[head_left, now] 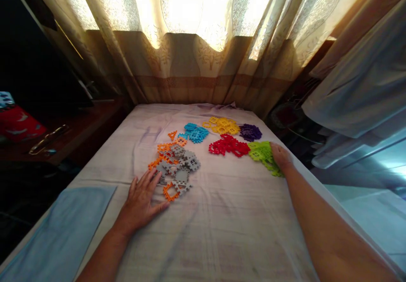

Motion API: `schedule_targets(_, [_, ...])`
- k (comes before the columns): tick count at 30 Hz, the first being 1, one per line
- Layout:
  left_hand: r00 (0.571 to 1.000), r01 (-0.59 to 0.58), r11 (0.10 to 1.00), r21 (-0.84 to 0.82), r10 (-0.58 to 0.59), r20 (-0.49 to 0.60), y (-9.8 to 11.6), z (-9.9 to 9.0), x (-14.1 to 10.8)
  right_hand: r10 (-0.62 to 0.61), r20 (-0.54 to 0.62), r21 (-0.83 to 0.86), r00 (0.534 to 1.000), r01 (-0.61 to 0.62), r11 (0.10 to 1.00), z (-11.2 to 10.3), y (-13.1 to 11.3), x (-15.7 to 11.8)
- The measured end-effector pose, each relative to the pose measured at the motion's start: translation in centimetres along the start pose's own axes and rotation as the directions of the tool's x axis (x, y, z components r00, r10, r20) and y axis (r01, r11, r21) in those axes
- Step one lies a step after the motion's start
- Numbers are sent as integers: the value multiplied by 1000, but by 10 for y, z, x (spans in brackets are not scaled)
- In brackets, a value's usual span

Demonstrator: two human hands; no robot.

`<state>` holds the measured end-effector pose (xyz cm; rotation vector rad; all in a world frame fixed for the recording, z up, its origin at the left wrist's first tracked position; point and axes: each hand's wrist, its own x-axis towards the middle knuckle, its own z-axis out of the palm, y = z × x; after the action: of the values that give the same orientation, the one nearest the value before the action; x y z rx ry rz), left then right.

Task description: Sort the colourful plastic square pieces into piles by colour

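My left hand [142, 203] lies palm down on the sheet with its fingers spread. Its fingertips touch the near left edge of a mixed heap of grey interlocking plastic pieces [182, 175] and orange interlocking pieces [170, 192]. At the right, my right hand [280, 157] rests against the outer side of a pile of lime-green pieces [262, 153]. Its fingers are extended along that pile, partly blurred, and no piece shows gripped in them. Between the hands lie red pieces [229, 145], with blue pieces [196, 133], yellow pieces [223, 125] and purple pieces [250, 132] behind.
The pieces lie on a table or bed with a pale, wrinkled sheet [215, 222]. A light blue cloth [60, 231] covers its near left corner. Curtains [190, 62] hang behind. A dark screen [34, 57] stands at left, and clothes [358, 78] hang at right.
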<state>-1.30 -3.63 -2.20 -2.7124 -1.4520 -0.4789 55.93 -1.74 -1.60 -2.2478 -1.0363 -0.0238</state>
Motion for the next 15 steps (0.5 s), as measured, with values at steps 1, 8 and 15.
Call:
schedule_targets(1, [1000, 5, 1000, 5, -5, 0, 0, 0, 0, -6, 49, 33, 999, 4, 999, 6, -10, -3])
schedule_targets(8, [999, -13, 999, 38, 15, -41, -2, 3, -1, -186, 260, 245, 948, 122, 962, 37, -100, -38])
schedule_targets(15, [995, -41, 995, 87, 48, -87, -3, 3, -3, -638, 254, 553, 727, 432, 712, 76, -179, -84])
